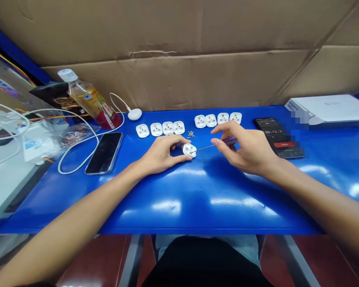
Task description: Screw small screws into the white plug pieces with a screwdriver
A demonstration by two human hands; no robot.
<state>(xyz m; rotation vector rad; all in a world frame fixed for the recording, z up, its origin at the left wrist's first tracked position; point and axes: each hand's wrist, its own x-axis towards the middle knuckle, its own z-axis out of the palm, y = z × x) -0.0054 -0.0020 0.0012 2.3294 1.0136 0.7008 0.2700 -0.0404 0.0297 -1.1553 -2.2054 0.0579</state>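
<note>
On the blue table (197, 199), my left hand (163, 153) pinches a small white plug part (189, 150) and holds it down on the surface. My right hand (242, 147) grips a slim screwdriver (218, 144) with a dark purple handle; its metal tip touches the top of the plug part. Just beyond lies a little heap of tiny screws (191, 134). Behind them stand two rows of white plug parts, several on the left (160, 128) and several on the right (217, 119).
A dark phone (104, 153) lies left of my hands, circled by a white cable (77, 143). A tilted drink bottle (89, 99) is at back left. A second phone showing a timer (275, 135) and a white box (329, 107) sit right. Cardboard (197, 59) walls the back.
</note>
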